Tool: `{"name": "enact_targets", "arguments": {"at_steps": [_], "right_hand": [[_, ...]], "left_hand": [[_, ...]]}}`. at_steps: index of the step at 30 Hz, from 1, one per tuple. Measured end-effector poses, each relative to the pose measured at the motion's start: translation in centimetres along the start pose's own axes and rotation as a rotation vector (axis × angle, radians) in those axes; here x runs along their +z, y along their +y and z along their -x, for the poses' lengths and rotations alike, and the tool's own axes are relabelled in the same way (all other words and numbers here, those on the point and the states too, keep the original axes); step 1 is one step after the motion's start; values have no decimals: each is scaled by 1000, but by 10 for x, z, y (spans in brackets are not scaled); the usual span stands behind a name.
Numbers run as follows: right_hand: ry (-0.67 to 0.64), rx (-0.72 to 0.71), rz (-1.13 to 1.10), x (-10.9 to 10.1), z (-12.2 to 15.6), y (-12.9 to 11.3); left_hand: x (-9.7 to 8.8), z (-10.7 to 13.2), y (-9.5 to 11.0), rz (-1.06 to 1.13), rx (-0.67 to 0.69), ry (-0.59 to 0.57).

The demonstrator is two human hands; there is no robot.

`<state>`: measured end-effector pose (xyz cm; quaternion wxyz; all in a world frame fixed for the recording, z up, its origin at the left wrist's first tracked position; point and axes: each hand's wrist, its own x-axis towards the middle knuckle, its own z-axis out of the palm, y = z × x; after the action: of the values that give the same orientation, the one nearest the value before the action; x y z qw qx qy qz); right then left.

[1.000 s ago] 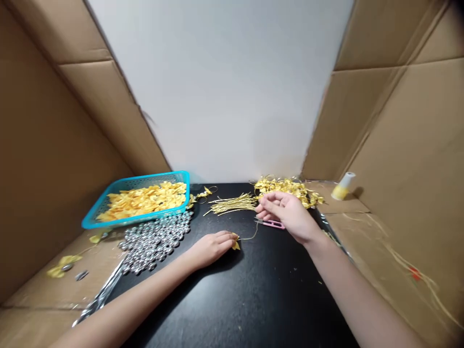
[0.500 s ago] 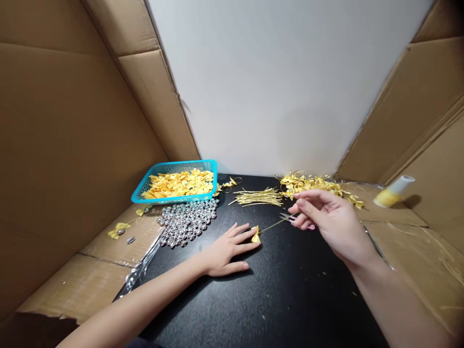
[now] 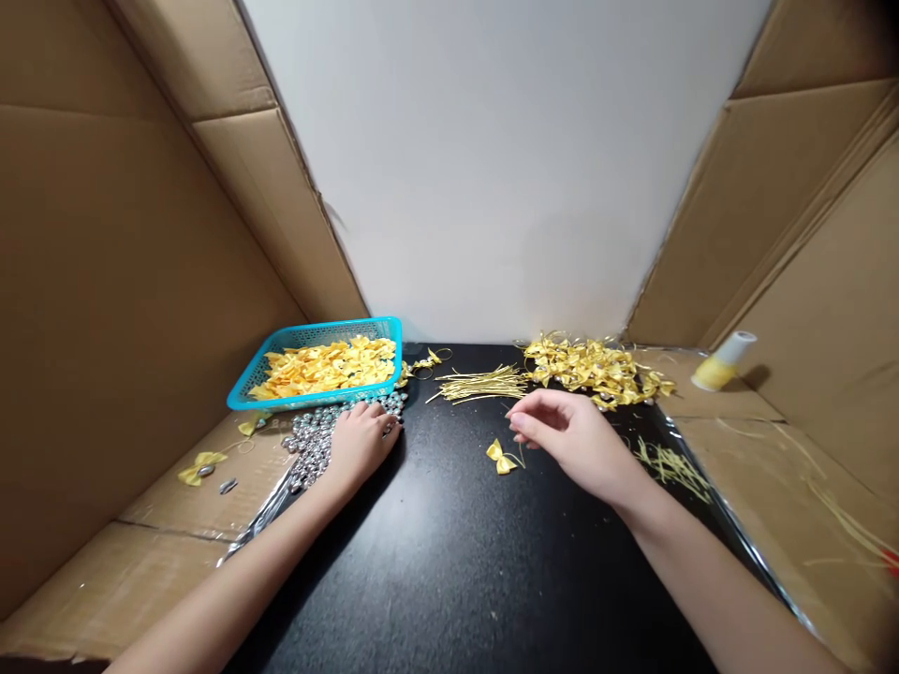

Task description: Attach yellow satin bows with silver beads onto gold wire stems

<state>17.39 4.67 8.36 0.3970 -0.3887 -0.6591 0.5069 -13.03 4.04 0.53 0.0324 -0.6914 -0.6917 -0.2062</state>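
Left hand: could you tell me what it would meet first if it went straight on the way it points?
The left hand lies on the silver bells; straight ahead come a few more bells, then probably the near corner of the turquoise basket; depth is unclear.

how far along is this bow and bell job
Done: a heap of gold bows that look finished lies at the back right. In hand: one yellow bow with thread lies by the right hand; the left hand rests on the silver bells. Left: the blue basket is heaped with bows, and the bell pile is large.
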Motion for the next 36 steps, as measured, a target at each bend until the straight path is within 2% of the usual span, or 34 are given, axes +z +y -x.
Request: {"name": "enact_targets", "arguments": {"at_steps": [3,6,11,13,16,20,36], "right_hand": [[6,-16,52,5,0,3],[39,-23,17,13,0,7],[172,-140,105,24,6,0],[207,-198,142,25,11,-5],[218,-264,169,26,16,-13],[220,-297,190,26,18,-17],[191,-290,187,23,21,-22]], "left_hand": [[-3,-2,3,139,-53,21],[-13,-4,15,352,-85,-19],[-26,2,63,776,-35,-174],[-30,5,84,1148,-102,-241],[-35,7,107,1375,-131,-265],[-39,7,115,1383,-106,-260],[-42,7,113,1408,-58,-292]]}}
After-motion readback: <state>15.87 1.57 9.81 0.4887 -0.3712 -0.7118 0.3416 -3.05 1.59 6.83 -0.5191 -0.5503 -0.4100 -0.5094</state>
